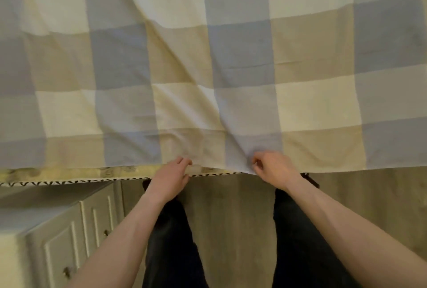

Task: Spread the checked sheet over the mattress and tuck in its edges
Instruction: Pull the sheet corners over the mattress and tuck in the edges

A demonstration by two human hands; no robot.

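The head camera, the only view, looks down on the checked sheet (231, 68), which lies across the top of the mattress (69, 173) in big blue, beige and cream squares and fills the whole upper frame. Its hem runs along the mattress's near edge. Toward the mattress's left end the hem stops short, so a yellowish strip of the mattress side with a black-and-white zigzag trim shows below it. Toward the right end the cloth hangs just over the edge and hides the side. The left hand (169, 178) sits at the near edge with its fingers curled and its thumb closed against them, pinching the hem. The right hand (273, 168), just beside it along the same edge, also has its fingers bunched tight on a fold of the hem. Long creases fan from both grips up across the mattress top, which suggests the cloth is being drawn toward the person to take up slack and even out the overhang. No part of the visible hem is tucked under yet. Below the mattress, a pale panelled cabinet (69, 230) stands near its left end, and dark trouser legs (171, 241) stand on a grey floor (231, 218).
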